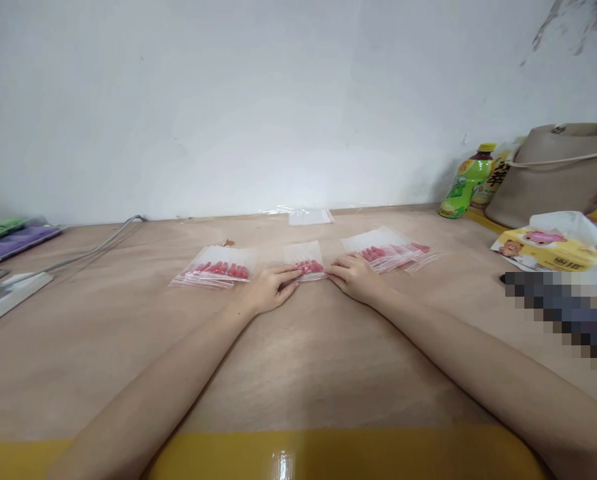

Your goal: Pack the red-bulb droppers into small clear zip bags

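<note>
A small clear plastic zip bag (304, 253) with several red pieces in its lower part lies flat on the table in front of me. My left hand (274, 288) is closed on the bag's near left corner, thumb and fingers pinched together. At the near right corner, the fingers of my right hand (357, 276) are bent and pinch the bag's edge. To the left lies a fanned pile of similar filled bags (217, 268). Another such pile (388, 249) spreads just beyond my right hand. What exactly the red pieces are is too small to tell.
A white stack of flat bags (310, 217) lies by the wall. At right are a green drink bottle (465, 181), a beige bag (553, 175), a yellow tissue pack (543, 247) and a blurred dark object (568, 317). A grey cable (98, 247) and purple packets (21, 245) lie left.
</note>
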